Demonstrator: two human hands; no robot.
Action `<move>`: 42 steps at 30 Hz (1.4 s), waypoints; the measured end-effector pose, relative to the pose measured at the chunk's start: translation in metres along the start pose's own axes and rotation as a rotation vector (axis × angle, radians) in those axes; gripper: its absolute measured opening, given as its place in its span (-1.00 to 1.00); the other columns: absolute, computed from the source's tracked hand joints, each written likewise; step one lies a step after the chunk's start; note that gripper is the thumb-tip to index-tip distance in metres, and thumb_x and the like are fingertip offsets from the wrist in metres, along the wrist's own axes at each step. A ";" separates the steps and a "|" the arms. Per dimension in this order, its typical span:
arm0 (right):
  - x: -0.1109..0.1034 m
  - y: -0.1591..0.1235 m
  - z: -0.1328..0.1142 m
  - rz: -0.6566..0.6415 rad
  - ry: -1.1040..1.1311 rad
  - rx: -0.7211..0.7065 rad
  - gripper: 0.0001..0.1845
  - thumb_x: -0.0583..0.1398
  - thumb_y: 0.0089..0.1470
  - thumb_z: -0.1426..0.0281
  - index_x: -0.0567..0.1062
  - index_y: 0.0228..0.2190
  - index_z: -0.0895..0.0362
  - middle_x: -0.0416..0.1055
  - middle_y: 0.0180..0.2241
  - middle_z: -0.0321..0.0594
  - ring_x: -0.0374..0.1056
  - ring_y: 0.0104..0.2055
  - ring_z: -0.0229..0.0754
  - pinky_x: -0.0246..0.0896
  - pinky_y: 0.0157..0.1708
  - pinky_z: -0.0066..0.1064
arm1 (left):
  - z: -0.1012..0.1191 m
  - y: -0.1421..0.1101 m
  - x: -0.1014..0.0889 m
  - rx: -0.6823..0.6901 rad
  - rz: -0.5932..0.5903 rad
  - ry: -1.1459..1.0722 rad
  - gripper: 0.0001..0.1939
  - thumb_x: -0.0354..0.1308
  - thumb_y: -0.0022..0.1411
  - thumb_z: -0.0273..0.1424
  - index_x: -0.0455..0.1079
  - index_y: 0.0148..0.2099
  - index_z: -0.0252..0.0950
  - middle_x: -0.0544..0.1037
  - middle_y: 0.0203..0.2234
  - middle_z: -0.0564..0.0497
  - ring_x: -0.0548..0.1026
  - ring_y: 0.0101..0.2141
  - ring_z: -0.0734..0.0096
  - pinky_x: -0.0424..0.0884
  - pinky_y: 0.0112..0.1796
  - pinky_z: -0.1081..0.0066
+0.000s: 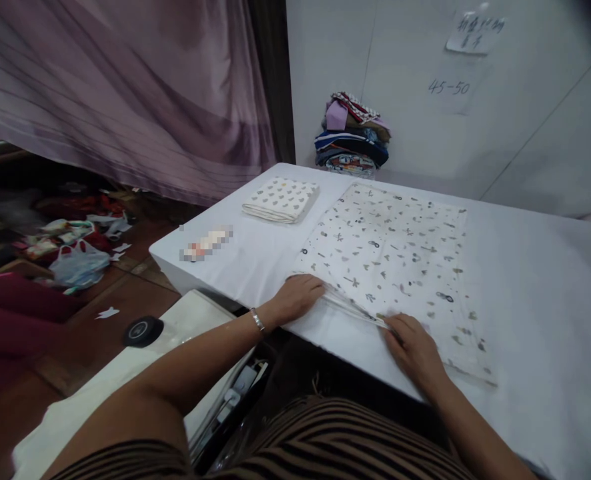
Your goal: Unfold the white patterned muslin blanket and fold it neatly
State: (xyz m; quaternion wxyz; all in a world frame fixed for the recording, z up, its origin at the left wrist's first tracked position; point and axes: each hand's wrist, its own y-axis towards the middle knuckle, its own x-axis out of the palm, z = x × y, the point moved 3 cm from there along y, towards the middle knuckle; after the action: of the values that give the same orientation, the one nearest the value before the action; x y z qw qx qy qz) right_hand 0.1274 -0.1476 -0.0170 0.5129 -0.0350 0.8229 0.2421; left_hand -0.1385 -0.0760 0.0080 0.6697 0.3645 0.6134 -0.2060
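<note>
White cloth with a scattered grey-green print, the patterned cloth [395, 253] lies flat on the white-covered table [540, 300], its near edge running along the table's near side. To its left, and apart from it, sits a smaller folded cloth [279, 200].

The left hand [299, 297] is palm down at the near left corner, fingers close together; its thumb is hidden, so I cannot tell whether it pinches or only presses. The right hand [413, 343] is further right along the same near edge, thumb and curled fingers apparently pinching the layered hem.

The step in hand looks like evening up that edge. To do it well, I would keep the stretch between the hands lightly taut, bring the layers level with one another, and smooth any slack toward the far side before letting go. Pulling harder with one hand than the other could skew the corners.

As for direction, the cloth's left and right edges run from near to far, spreading apart toward the near side in this view. Which way its long axis lies is uncertain: the near edge looks longest, but it is also closest.
</note>
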 end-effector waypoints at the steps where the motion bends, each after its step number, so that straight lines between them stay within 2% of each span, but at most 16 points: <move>1: 0.000 0.000 0.000 0.000 0.009 -0.004 -0.73 0.02 0.17 0.30 0.44 -0.18 0.09 0.41 -0.22 -0.12 0.33 -0.16 -0.10 0.31 -0.19 -0.24 | 0.001 -0.006 -0.001 -0.009 -0.002 -0.008 -0.76 -0.13 0.28 -0.50 0.37 -0.18 -0.27 0.45 -0.27 -0.03 0.37 -0.22 0.33 0.27 -0.17 0.31; 4: 0.000 0.001 -0.001 -0.014 0.032 -0.011 -0.73 0.01 0.17 0.31 0.44 -0.17 0.08 0.41 -0.23 -0.13 0.32 -0.17 -0.11 0.31 -0.21 -0.25 | 0.005 -0.018 -0.003 -0.025 -0.015 -0.045 -0.77 -0.11 0.26 -0.50 0.38 -0.21 -0.27 0.46 -0.31 -0.03 0.38 -0.25 0.34 0.29 -0.18 0.33; 8: 0.000 0.001 0.000 -0.028 0.041 -0.005 -0.74 0.02 0.17 0.32 0.43 -0.17 0.08 0.40 -0.22 -0.15 0.31 -0.17 -0.14 0.31 -0.20 -0.28 | 0.007 -0.021 0.000 -0.083 0.014 -0.067 -0.73 -0.09 0.23 -0.53 0.38 -0.12 -0.26 0.47 -0.23 -0.02 0.39 -0.22 0.34 0.28 -0.18 0.32; 13: -0.001 0.002 -0.002 -0.038 0.025 0.003 -0.74 0.02 0.17 0.32 0.43 -0.18 0.09 0.39 -0.22 -0.15 0.31 -0.17 -0.14 0.30 -0.21 -0.30 | 0.009 -0.015 0.006 0.003 0.047 -0.033 -0.69 -0.09 0.27 -0.51 0.31 0.01 -0.24 0.47 -0.19 -0.02 0.38 -0.19 0.34 0.26 -0.16 0.31; 20: -0.003 0.002 -0.005 -0.013 0.015 0.019 -0.73 0.02 0.17 0.31 0.45 -0.19 0.08 0.41 -0.22 -0.14 0.32 -0.17 -0.12 0.31 -0.21 -0.28 | 0.015 -0.015 -0.006 0.077 0.044 -0.009 -0.75 -0.13 0.32 -0.47 0.36 -0.10 -0.24 0.47 -0.27 -0.03 0.37 -0.22 0.36 0.26 -0.21 0.32; 23: -0.002 0.001 -0.003 -0.023 0.012 0.015 -0.73 0.02 0.17 0.31 0.44 -0.17 0.09 0.40 -0.21 -0.14 0.31 -0.16 -0.12 0.30 -0.20 -0.28 | 0.015 -0.022 -0.009 0.082 0.088 0.035 -0.77 -0.09 0.31 -0.47 0.35 -0.08 -0.22 0.47 -0.21 -0.03 0.36 -0.16 0.33 0.25 -0.18 0.29; 28: -0.001 0.002 -0.003 -0.043 0.001 0.027 -0.73 0.02 0.17 0.31 0.44 -0.18 0.09 0.40 -0.21 -0.14 0.31 -0.16 -0.11 0.30 -0.21 -0.27 | 0.014 -0.025 -0.005 0.139 0.238 0.068 -0.80 -0.05 0.28 -0.50 0.37 -0.13 -0.23 0.41 -0.01 -0.01 0.28 0.01 0.28 0.15 0.00 0.21; 32: -0.002 0.002 -0.004 -0.039 0.003 0.026 -0.72 0.01 0.18 0.31 0.44 -0.16 0.08 0.40 -0.21 -0.14 0.31 -0.16 -0.11 0.30 -0.21 -0.26 | 0.013 -0.017 -0.004 0.183 0.165 -0.020 -0.79 -0.06 0.28 -0.53 0.37 -0.16 -0.21 0.46 -0.08 0.05 0.31 -0.01 0.37 0.11 0.05 0.22; 35: -0.003 0.002 -0.004 -0.038 0.004 0.021 -0.71 0.01 0.18 0.32 0.44 -0.14 0.09 0.40 -0.21 -0.14 0.31 -0.16 -0.12 0.30 -0.20 -0.27 | 0.008 -0.009 -0.006 0.070 0.099 -0.023 -0.80 -0.08 0.28 -0.50 0.36 -0.18 -0.23 0.50 -0.23 0.03 0.37 -0.13 0.37 0.11 0.04 0.19; 37: -0.002 0.002 -0.004 -0.048 0.002 0.022 -0.71 0.00 0.18 0.32 0.43 -0.13 0.09 0.40 -0.21 -0.13 0.30 -0.16 -0.12 0.30 -0.19 -0.27 | 0.007 -0.006 -0.006 -0.020 0.067 -0.011 -0.84 -0.06 0.27 -0.47 0.36 -0.25 -0.27 0.49 -0.34 -0.01 0.39 -0.23 0.34 0.18 -0.03 0.19; 39: -0.002 0.002 -0.004 -0.055 -0.002 0.019 -0.70 0.00 0.18 0.32 0.43 -0.13 0.08 0.40 -0.21 -0.13 0.31 -0.16 -0.12 0.29 -0.20 -0.27 | 0.007 -0.005 -0.005 -0.037 0.043 -0.010 -0.87 -0.03 0.24 -0.46 0.35 -0.29 -0.29 0.47 -0.40 -0.03 0.39 -0.29 0.32 0.24 -0.13 0.22; 42: -0.002 0.002 -0.004 -0.039 -0.009 0.010 -0.71 0.00 0.18 0.32 0.44 -0.14 0.07 0.41 -0.22 -0.14 0.32 -0.17 -0.12 0.30 -0.23 -0.28 | 0.010 -0.009 -0.005 0.029 0.081 -0.013 -0.91 0.01 0.20 -0.47 0.34 -0.29 -0.30 0.48 -0.27 -0.06 0.37 -0.19 0.28 0.25 -0.13 0.24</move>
State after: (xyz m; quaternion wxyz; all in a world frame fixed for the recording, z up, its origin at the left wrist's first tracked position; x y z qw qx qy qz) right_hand 0.1241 -0.1478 -0.0128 0.5215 -0.0472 0.8208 0.2281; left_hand -0.1390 -0.0897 0.0107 0.6761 0.3973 0.5907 -0.1902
